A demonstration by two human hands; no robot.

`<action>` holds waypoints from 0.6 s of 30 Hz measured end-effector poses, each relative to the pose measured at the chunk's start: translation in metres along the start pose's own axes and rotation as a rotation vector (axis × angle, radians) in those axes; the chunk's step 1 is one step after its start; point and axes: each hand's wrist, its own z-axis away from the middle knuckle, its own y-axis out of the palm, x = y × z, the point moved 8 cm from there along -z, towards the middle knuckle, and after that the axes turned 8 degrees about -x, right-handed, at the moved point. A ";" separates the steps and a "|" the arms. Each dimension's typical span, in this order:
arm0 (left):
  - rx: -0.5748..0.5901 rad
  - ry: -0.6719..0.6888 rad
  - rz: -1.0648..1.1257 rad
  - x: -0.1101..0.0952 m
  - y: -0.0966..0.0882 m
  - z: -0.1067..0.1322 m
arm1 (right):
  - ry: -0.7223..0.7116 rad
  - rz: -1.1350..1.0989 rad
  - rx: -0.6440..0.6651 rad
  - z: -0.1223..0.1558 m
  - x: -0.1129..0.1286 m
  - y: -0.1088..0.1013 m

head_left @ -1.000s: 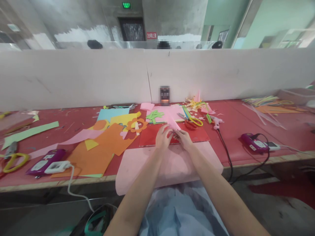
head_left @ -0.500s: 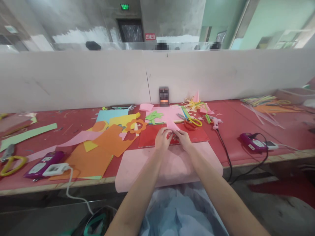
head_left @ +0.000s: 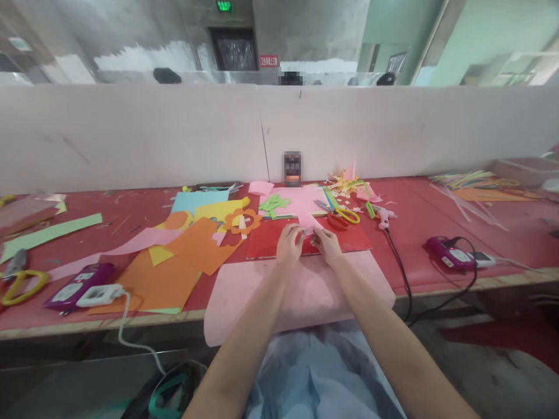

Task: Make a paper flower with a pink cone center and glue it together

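Note:
Above the red board (head_left: 266, 240), both hands are pinched around a small pink paper piece (head_left: 309, 222). My left hand (head_left: 288, 247) is closed at its left edge, fingertips together. My right hand (head_left: 329, 245) grips its lower right edge between thumb and fingers. The fingers hide part of the piece. Just beyond lie a pink sheet (head_left: 301, 201) and green paper cutouts (head_left: 274, 205). Scissors with a yellow and red handle (head_left: 348, 216) rest right of the piece. Under my forearms, a large pink sheet (head_left: 244, 297) hangs over the table edge.
Orange sheets (head_left: 161, 282), an orange flower cutout (head_left: 243, 222) and a purple power unit (head_left: 81, 286) lie left. A glue gun (head_left: 385, 217), its cord and another purple unit (head_left: 449, 254) are right. A white partition (head_left: 174, 139) stands behind, with a blurred device (head_left: 292, 169) before it.
My fingertips have moved slightly apart, and the left hand has turned a little, showing more of the pink paper piece between them. Everything on the table stays where it was.

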 end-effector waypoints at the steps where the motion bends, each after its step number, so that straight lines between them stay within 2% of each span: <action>1: 0.004 0.002 0.006 0.000 0.000 0.000 | 0.008 -0.019 -0.005 0.000 0.000 -0.001; 7: 0.025 0.006 0.001 -0.001 0.002 0.001 | 0.046 -0.088 -0.018 0.000 0.001 -0.002; 12: 0.035 -0.001 -0.027 0.000 0.003 0.000 | 0.006 -0.079 -0.013 0.001 0.005 0.000; 18: 0.037 0.007 -0.025 0.001 0.004 0.001 | 0.031 -0.049 0.006 0.002 0.004 0.002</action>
